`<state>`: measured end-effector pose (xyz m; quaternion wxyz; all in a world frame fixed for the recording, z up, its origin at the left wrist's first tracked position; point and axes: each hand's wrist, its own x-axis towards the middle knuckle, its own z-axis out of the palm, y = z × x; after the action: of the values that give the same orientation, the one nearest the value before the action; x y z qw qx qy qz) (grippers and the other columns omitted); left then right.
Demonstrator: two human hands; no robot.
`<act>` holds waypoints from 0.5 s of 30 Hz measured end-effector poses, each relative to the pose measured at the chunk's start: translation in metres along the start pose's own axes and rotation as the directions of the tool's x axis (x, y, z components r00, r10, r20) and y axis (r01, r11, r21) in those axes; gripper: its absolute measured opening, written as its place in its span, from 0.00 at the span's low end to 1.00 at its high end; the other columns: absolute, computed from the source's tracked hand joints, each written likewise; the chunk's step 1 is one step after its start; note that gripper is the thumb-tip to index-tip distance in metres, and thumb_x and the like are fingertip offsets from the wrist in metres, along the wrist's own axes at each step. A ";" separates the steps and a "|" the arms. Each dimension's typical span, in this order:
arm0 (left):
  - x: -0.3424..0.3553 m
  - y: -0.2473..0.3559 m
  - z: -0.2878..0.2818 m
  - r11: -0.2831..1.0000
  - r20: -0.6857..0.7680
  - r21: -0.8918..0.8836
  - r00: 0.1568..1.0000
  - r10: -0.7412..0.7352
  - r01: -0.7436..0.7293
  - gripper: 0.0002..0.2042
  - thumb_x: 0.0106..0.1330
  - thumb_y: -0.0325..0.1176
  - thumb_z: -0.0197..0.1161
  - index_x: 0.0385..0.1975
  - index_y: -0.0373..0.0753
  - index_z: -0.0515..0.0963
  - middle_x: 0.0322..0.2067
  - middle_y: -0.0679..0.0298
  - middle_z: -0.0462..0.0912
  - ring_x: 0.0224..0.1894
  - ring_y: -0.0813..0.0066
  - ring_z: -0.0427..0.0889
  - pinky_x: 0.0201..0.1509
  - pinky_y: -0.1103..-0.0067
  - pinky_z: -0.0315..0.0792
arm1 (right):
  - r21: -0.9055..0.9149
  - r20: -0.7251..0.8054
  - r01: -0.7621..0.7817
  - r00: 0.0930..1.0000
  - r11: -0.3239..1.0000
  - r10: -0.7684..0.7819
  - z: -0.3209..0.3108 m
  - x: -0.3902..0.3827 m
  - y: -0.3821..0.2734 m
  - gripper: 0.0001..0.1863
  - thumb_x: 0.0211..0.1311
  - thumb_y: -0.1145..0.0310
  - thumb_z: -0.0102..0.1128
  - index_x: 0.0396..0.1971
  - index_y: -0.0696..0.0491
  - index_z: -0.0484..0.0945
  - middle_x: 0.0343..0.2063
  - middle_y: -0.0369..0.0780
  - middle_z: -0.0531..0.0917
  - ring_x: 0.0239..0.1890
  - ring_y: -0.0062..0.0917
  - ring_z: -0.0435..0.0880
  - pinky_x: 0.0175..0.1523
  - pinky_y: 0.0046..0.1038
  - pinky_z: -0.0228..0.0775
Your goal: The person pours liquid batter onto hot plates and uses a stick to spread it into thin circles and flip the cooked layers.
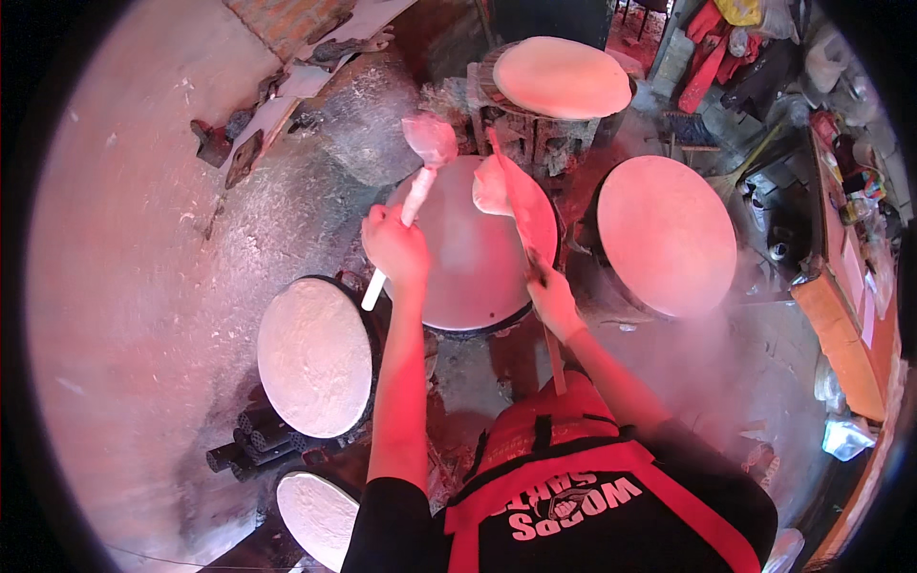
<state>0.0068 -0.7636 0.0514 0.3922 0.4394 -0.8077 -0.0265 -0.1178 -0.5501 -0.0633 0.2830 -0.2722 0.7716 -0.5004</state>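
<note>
In front of me is a round, flat griddle (454,277) with a smooth, bare-looking surface. My left hand (396,246) is closed around a pale stick, over the griddle's left edge. The stick's far end carries a rounded head (430,140) that looks wrapped in cloth. My right hand (554,301) grips the dark handle end of a long, thin flat spatula (521,205), slanting across the griddle's right side. A pale, rounded piece (491,186) lies against the spatula's left side; whether it is cloth or dough I cannot tell.
Other round griddles bear thin pale sheets: one sheet at the far side (564,76), another on the right (667,236), others left (315,358) and lower left (318,520). Dark cylindrical pieces (253,444) lie below the left one. An orange-sided table (841,334) stands far right. Steam drifts there.
</note>
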 end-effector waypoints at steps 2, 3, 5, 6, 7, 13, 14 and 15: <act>-0.003 -0.007 -0.029 0.994 0.001 -0.089 0.998 -0.065 0.065 0.04 0.49 0.24 0.59 0.25 0.37 0.78 0.27 0.57 0.74 0.34 0.53 0.75 0.37 0.63 0.69 | 0.362 0.220 -0.224 0.964 0.905 0.151 0.001 0.007 -0.009 0.26 0.64 0.66 0.50 0.64 0.44 0.63 0.16 0.35 0.73 0.13 0.24 0.72 0.20 0.26 0.65; -0.008 -0.011 -0.040 0.986 0.007 -0.138 0.995 -0.096 0.096 0.04 0.49 0.25 0.59 0.25 0.37 0.78 0.27 0.57 0.75 0.33 0.52 0.76 0.37 0.63 0.69 | 0.467 0.212 -0.225 0.967 0.855 0.138 -0.004 -0.001 -0.007 0.26 0.65 0.65 0.51 0.64 0.45 0.63 0.16 0.32 0.72 0.12 0.20 0.68 0.18 0.23 0.60; -0.036 -0.038 -0.060 0.954 0.055 -0.233 0.982 -0.179 0.187 0.09 0.52 0.26 0.58 0.33 0.36 0.80 0.27 0.52 0.78 0.31 0.51 0.79 0.36 0.65 0.71 | 0.656 0.206 -0.215 0.973 0.724 0.103 -0.011 -0.024 -0.003 0.26 0.65 0.64 0.52 0.63 0.47 0.65 0.16 0.27 0.68 0.10 0.11 0.60 0.14 0.18 0.51; -0.057 -0.054 -0.061 0.895 0.172 -0.286 0.937 -0.305 0.343 0.11 0.54 0.27 0.60 0.38 0.36 0.79 0.22 0.54 0.79 0.23 0.61 0.79 0.29 0.70 0.71 | 0.618 0.102 -0.181 0.983 0.765 0.150 -0.011 -0.046 -0.018 0.23 0.67 0.63 0.50 0.62 0.45 0.67 0.15 0.27 0.66 0.11 0.11 0.59 0.15 0.16 0.49; -0.074 -0.049 -0.075 0.740 0.358 -0.410 0.840 -0.407 0.533 0.14 0.58 0.26 0.59 0.44 0.37 0.78 0.19 0.59 0.78 0.16 0.74 0.75 0.21 0.76 0.68 | 0.602 0.039 -0.178 0.980 0.778 0.194 -0.004 -0.053 -0.007 0.23 0.66 0.62 0.51 0.61 0.44 0.67 0.14 0.26 0.65 0.10 0.11 0.59 0.15 0.17 0.49; -0.172 -0.018 -0.149 0.047 0.579 -0.656 0.543 -0.609 0.753 0.12 0.68 0.34 0.56 0.46 0.35 0.76 0.19 0.73 0.70 0.13 0.90 0.61 0.15 0.89 0.53 | 0.415 -0.093 -0.006 0.994 0.910 0.049 0.080 -0.019 0.008 0.22 0.68 0.61 0.47 0.62 0.41 0.66 0.11 0.25 0.61 0.09 0.12 0.58 0.14 0.18 0.48; -0.183 -0.019 -0.155 0.051 0.618 -0.625 0.533 -0.578 0.779 0.10 0.68 0.35 0.56 0.42 0.36 0.76 0.18 0.74 0.68 0.14 0.90 0.59 0.15 0.89 0.52 | 0.398 -0.082 0.011 0.996 0.917 0.024 0.088 -0.007 0.002 0.23 0.68 0.61 0.47 0.62 0.41 0.65 0.11 0.25 0.61 0.08 0.13 0.58 0.14 0.19 0.48; -0.194 -0.024 -0.158 0.053 0.655 -0.595 0.522 -0.547 0.802 0.10 0.69 0.36 0.56 0.38 0.36 0.77 0.17 0.74 0.66 0.14 0.90 0.58 0.15 0.89 0.51 | 0.447 -0.019 -0.040 0.998 0.893 0.055 0.090 0.000 -0.015 0.23 0.68 0.61 0.47 0.63 0.41 0.64 0.11 0.26 0.61 0.08 0.13 0.57 0.14 0.19 0.48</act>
<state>0.1867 -0.5884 0.0330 0.3846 0.4957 -0.4063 -0.6643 -0.0521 -0.6106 -0.0801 0.3382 -0.1733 0.6468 -0.6613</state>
